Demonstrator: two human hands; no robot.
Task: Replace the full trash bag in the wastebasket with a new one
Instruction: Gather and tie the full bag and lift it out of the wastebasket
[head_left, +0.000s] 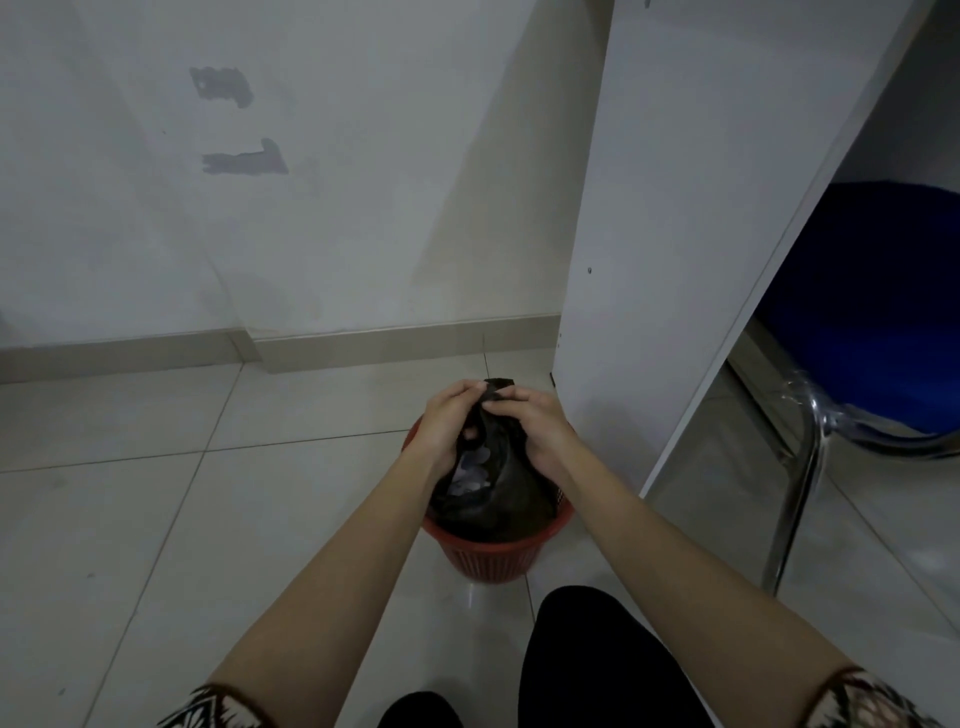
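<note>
A small red mesh wastebasket (493, 558) stands on the tiled floor in front of me. Inside it sits a full black trash bag (511, 493) with pale crumpled paper showing through a gap near its top. My left hand (447, 421) and my right hand (535, 421) are both closed on the gathered top of the bag, pinching it together above the basket. The bag's lower part rests inside the basket.
A white desk side panel (675, 260) stands just right of the basket. Behind it is a blue chair (883, 312) with chrome legs (795, 493). A white wall and beige skirting (363, 345) lie beyond. My dark-trousered knee (597, 660) is below the basket.
</note>
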